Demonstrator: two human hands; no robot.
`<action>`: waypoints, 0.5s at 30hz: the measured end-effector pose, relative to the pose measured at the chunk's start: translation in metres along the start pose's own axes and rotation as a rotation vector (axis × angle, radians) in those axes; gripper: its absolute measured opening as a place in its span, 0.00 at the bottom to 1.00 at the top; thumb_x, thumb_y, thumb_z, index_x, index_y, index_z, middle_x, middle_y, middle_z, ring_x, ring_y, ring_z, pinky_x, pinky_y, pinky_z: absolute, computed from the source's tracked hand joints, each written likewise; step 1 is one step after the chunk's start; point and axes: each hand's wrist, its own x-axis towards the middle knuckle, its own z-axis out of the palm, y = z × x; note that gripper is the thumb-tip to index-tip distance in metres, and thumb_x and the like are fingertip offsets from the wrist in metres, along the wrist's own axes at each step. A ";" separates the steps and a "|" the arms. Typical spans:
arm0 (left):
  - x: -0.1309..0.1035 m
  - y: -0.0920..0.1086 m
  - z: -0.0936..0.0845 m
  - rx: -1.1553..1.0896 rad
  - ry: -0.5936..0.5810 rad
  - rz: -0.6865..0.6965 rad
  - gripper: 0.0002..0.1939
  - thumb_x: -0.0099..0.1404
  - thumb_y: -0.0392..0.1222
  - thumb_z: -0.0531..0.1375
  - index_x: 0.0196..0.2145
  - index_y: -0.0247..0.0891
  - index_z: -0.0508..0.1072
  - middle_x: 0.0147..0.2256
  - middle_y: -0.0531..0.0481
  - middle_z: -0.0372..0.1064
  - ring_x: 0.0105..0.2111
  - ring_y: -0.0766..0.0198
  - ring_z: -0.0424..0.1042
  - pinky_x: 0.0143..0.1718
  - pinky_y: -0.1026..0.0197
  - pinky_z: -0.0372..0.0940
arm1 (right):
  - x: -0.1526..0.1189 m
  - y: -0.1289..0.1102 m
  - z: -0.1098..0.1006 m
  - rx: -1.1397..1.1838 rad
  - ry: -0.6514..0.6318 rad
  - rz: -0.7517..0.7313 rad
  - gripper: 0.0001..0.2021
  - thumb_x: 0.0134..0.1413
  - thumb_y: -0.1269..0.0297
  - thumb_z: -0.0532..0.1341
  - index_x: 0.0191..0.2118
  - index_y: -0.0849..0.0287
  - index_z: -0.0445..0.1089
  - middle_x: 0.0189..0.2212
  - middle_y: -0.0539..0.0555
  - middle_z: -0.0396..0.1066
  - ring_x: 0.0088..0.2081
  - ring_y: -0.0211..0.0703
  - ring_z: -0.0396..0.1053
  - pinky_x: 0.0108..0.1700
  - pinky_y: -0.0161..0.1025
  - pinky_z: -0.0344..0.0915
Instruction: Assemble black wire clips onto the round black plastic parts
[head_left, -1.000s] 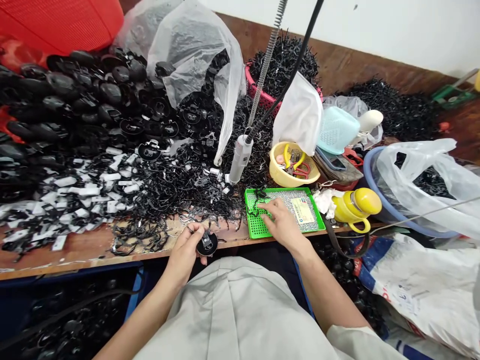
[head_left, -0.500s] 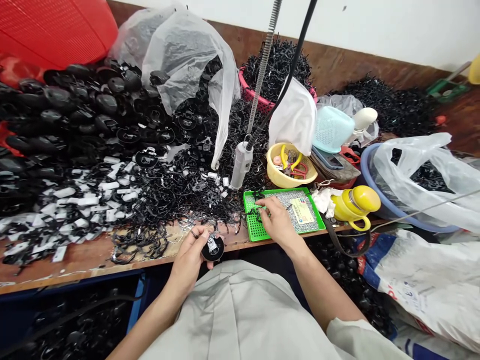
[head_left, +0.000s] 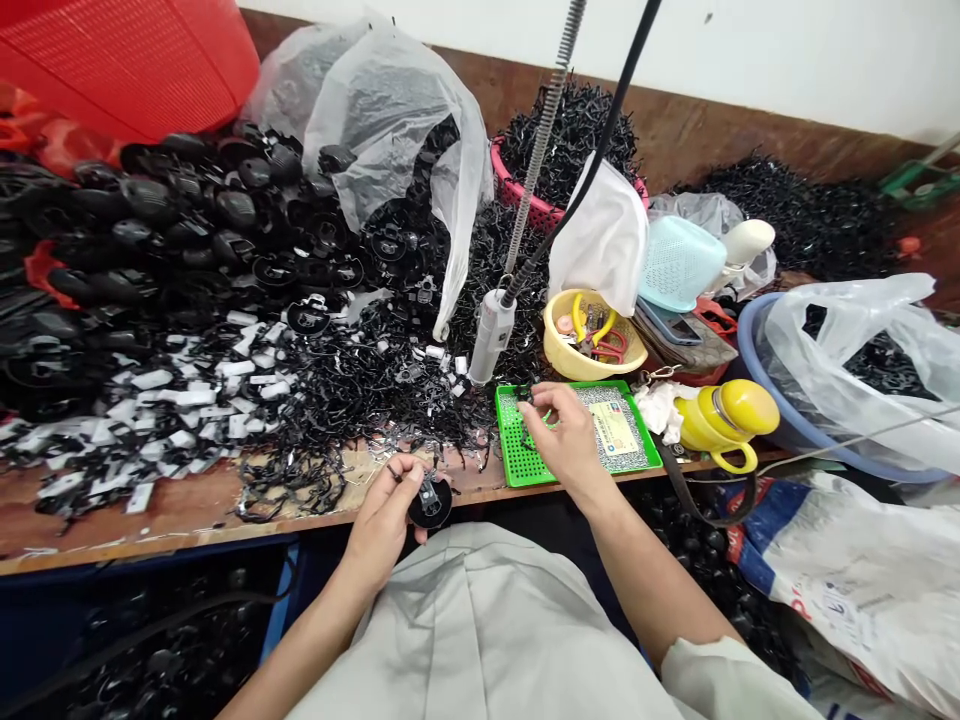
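Observation:
My left hand [head_left: 391, 510] is closed around the edge of a round black plastic part [head_left: 431, 503], held in front of my lap at the bench edge. A greyish fitting shows on the part's upper face. My right hand [head_left: 564, 440] is over the green tray [head_left: 517, 462], thumb and fingers drawn together. Something small and dark is at its fingertips, too small to make out. A patterned pad with a pale label [head_left: 613, 428] lies in the tray. Behind the tray an electric screwdriver [head_left: 492, 335] hangs upright from a spring and a black cable.
Thin black pieces [head_left: 360, 390] and white blocks [head_left: 180, 400] are heaped along the bench, with black round housings [head_left: 232, 210] behind. A yellow bowl [head_left: 555, 352] with pliers, a yellow bottle [head_left: 727, 410] and a blue tub [head_left: 757, 345] stand to the right.
The view has shifted slightly, moving the scene rightwards. The round black part in my left hand has tilted, and its fitting looks darker. My right hand's fingers have drawn together over the tray.

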 end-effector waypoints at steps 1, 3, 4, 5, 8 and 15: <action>-0.001 0.001 0.001 -0.009 0.010 0.006 0.16 0.61 0.54 0.60 0.37 0.39 0.66 0.34 0.52 0.70 0.22 0.69 0.66 0.15 0.67 0.62 | -0.003 -0.007 0.002 -0.012 -0.067 -0.010 0.06 0.58 0.61 0.60 0.33 0.57 0.66 0.31 0.51 0.70 0.28 0.37 0.65 0.33 0.35 0.62; 0.000 0.002 0.004 -0.023 0.024 0.022 0.16 0.60 0.54 0.61 0.38 0.40 0.67 0.32 0.54 0.68 0.22 0.69 0.65 0.15 0.67 0.62 | -0.013 -0.023 0.010 -0.059 -0.252 -0.030 0.06 0.59 0.62 0.59 0.33 0.57 0.66 0.25 0.48 0.69 0.25 0.36 0.64 0.30 0.34 0.58; 0.001 0.002 0.006 -0.026 0.028 0.031 0.16 0.60 0.54 0.61 0.39 0.40 0.68 0.30 0.55 0.66 0.22 0.68 0.64 0.15 0.66 0.63 | -0.019 -0.031 0.017 -0.086 -0.310 -0.068 0.05 0.59 0.63 0.59 0.34 0.57 0.67 0.26 0.49 0.70 0.26 0.36 0.65 0.31 0.34 0.58; 0.002 0.002 0.007 -0.031 0.036 0.041 0.17 0.59 0.54 0.61 0.39 0.41 0.68 0.29 0.56 0.65 0.21 0.68 0.64 0.15 0.66 0.63 | -0.025 -0.038 0.024 -0.119 -0.369 -0.118 0.04 0.59 0.63 0.58 0.35 0.57 0.67 0.28 0.50 0.72 0.29 0.37 0.67 0.32 0.34 0.59; 0.008 0.002 0.007 -0.079 0.096 0.054 0.17 0.57 0.55 0.63 0.38 0.40 0.70 0.29 0.56 0.64 0.21 0.67 0.64 0.13 0.65 0.61 | -0.040 -0.051 0.046 -0.196 -0.508 -0.238 0.04 0.58 0.69 0.56 0.38 0.57 0.68 0.33 0.52 0.73 0.34 0.41 0.70 0.35 0.35 0.62; 0.034 -0.010 -0.029 -0.143 0.188 0.084 0.21 0.46 0.54 0.69 0.35 0.41 0.73 0.34 0.54 0.70 0.21 0.63 0.68 0.12 0.62 0.62 | -0.052 -0.050 0.077 -0.060 -0.507 -0.272 0.14 0.58 0.65 0.57 0.49 0.58 0.68 0.43 0.55 0.75 0.43 0.42 0.73 0.44 0.35 0.68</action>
